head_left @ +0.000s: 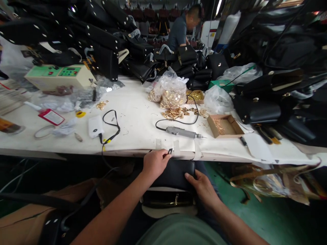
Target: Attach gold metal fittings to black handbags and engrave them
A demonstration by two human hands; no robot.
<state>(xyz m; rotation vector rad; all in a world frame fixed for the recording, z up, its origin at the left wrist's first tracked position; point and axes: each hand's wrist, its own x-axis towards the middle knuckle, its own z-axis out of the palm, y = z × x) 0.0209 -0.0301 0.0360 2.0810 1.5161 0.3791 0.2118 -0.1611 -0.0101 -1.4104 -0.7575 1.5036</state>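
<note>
- The left hand, at the centre of the frame just below the table edge, was nearly closed, its thumb and fingertips pinched together on a small dark piece.
- The right hand, lower and right of centre, was clamped on the right edge of a black bag, thumb flat on the upper face; its other fingers were partly hidden.
- The bag lay in the lower centre of the frame, on the person's lap, with a metal clasp showing on its nearer part.
- Just above the hands, tape strips hung over the edge of the white table.
- Beyond these, right of centre, lay a grey electric screwdriver, its tip towards a cardboard tray of small copper-coloured pieces.
- Left of centre lay a white device with a black cable.
- Gold-coloured fittings lay loose in the upper middle, beside filled plastic bags.
- At the top, a co-worker bent behind heaped black bags.
</note>
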